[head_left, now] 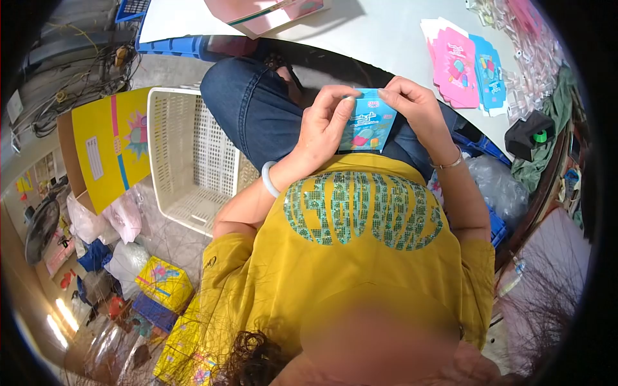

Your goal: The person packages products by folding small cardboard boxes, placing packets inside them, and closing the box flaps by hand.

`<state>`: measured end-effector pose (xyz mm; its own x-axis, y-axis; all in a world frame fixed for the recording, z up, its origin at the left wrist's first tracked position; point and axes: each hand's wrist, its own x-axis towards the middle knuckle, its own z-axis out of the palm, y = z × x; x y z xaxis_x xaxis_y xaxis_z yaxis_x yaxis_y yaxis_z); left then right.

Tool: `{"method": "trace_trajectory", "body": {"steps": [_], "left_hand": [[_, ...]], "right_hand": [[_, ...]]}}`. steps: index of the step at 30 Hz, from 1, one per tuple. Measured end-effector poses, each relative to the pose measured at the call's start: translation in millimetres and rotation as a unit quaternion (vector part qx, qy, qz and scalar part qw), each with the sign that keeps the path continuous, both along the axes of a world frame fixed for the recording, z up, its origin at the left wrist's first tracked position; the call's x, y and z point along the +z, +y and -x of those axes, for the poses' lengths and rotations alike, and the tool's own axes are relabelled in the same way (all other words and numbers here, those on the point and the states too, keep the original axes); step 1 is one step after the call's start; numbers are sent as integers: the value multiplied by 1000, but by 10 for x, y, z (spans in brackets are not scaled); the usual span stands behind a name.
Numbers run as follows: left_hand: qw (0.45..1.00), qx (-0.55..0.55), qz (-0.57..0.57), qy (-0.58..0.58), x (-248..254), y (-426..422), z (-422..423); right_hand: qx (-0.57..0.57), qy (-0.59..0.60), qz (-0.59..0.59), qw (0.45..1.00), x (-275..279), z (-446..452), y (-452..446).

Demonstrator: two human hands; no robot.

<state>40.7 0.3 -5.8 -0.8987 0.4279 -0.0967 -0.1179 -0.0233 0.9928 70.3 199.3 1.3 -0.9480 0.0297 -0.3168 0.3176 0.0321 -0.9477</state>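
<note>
A small blue printed packet (368,125) is held upright over my lap, its top edge between both hands. My left hand (327,119) pinches the packet's upper left corner between thumb and fingers. At the upper right corner, my right hand (412,106) grips it the same way. On the white table to the right lie a fanned stack of pink cards (457,67) and a stack of blue cards (492,74) beside it.
A white plastic basket (193,151) stands at my left, next to a yellow cardboard box (106,151). A pink box (270,13) is on the table (380,38). Many small clear pieces (528,58) and a black tape dispenser (529,134) lie at the right.
</note>
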Motion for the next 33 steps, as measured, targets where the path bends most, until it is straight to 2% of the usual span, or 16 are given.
{"method": "trace_trajectory", "body": {"steps": [3,10,18,24,33], "left_hand": [[999,-38,23,-28,-42,-56,30],[988,-3,-46,-146,98,2,39],[972,-5,-76,-221,96,-2,43],[974,-18,-94,-203,68,22,-5],[989,-51,-20,-135,80,-82,32]], "right_hand": [[-20,-12,54,998,39,-2,-78],[-63,-16,145,987,22,-11,-178],[-41,-38,117,992,65,-83,-249],[-33,-43,142,988,89,-102,-249],[-4,-94,136,986,37,-155,-255]]}}
